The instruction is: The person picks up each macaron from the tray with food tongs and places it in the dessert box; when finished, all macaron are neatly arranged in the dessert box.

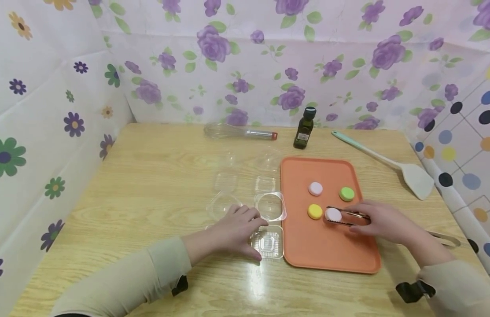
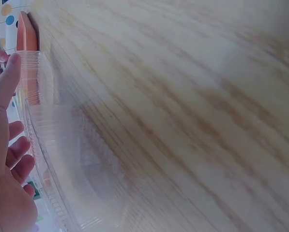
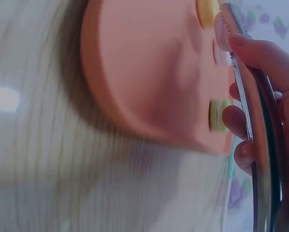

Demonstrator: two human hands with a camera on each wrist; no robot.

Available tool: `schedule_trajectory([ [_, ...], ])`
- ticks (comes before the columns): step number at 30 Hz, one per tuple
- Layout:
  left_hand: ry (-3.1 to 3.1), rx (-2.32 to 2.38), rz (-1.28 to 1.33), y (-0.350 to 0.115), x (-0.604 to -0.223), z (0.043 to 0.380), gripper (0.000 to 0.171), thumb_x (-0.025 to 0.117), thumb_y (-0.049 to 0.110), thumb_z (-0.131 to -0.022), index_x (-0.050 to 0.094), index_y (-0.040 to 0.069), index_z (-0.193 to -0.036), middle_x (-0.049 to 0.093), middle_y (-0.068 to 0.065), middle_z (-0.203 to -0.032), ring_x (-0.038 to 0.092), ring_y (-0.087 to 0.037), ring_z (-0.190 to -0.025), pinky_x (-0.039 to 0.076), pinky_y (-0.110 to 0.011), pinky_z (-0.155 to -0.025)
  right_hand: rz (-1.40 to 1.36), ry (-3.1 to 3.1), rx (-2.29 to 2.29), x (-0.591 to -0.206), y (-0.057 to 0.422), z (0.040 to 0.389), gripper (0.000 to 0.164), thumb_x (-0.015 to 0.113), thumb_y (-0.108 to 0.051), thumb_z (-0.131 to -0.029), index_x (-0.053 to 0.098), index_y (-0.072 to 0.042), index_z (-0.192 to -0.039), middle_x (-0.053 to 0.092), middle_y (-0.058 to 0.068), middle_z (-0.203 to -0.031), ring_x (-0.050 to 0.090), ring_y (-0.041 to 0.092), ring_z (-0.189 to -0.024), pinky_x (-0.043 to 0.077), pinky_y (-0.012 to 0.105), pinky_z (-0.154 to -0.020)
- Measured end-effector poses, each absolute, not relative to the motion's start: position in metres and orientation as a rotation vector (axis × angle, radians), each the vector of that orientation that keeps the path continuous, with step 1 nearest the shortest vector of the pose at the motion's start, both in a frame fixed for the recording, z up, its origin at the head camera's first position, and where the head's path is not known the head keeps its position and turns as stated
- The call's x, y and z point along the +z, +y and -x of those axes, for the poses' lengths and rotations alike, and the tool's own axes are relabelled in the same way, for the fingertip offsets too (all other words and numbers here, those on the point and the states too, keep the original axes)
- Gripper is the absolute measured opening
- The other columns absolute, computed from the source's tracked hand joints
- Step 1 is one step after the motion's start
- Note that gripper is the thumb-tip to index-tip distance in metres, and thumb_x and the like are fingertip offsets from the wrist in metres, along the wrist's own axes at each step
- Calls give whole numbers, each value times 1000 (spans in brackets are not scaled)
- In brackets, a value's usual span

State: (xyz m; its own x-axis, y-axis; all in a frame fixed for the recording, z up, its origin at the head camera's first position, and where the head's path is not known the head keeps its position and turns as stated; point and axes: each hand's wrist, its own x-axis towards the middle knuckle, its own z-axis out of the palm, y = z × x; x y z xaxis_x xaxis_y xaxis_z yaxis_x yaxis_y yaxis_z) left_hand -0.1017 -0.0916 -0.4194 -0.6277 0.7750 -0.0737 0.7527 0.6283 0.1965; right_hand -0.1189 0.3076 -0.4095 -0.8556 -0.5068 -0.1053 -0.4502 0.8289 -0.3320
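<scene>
My right hand (image 1: 381,222) grips metal tongs (image 3: 260,125). Their toothed tips pinch a pale pink macaron (image 1: 333,215) over the orange tray (image 1: 324,253); whether it touches the tray I cannot tell. Nearby on the tray sit a yellow macaron (image 1: 315,211), another pale pink one (image 1: 315,189) and a green one (image 1: 346,194). My left hand (image 1: 234,231), fingers spread and relaxed, rests beside a clear plastic container (image 1: 268,242) left of the tray. In the left wrist view, the thumb (image 2: 7,77) touches that container's edge.
Several more clear containers, including one with its lid (image 1: 270,206) raised, stand left of the tray. Behind lie a whisk (image 1: 241,132), an upright dark bottle (image 1: 304,128) and a white spatula (image 1: 417,180). Patterned cloth (image 1: 245,66) surrounds the wooden table (image 1: 149,176).
</scene>
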Motion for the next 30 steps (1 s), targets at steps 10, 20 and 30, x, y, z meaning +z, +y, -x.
schedule_trajectory([
  [10,2696,305,-1204,-95,-418,100,85,72,66,-63,51,20,-131,45,7,-112,40,-14,-102,29,-37,-93,974,2729,-521,-407,256,127,41,72,-40,-80,64,-23,-117,59,-10,-101,50,8,-80,43,27,-67],
  [20,2686,329,-1195,-92,-418,99,85,72,65,-63,51,20,-132,45,6,-115,39,-14,-103,29,-37,-93,1145,2636,-581,-399,220,122,41,73,-36,-80,65,-19,-117,59,-7,-97,46,7,-78,40,23,-64],
  [30,2696,290,-1180,-89,-418,98,86,71,67,-63,51,20,-132,46,6,-116,40,-14,-104,30,-36,-93,1222,2562,-550,-396,191,107,43,71,-40,-81,63,-24,-120,57,-12,-104,54,8,-82,46,25,-67],
])
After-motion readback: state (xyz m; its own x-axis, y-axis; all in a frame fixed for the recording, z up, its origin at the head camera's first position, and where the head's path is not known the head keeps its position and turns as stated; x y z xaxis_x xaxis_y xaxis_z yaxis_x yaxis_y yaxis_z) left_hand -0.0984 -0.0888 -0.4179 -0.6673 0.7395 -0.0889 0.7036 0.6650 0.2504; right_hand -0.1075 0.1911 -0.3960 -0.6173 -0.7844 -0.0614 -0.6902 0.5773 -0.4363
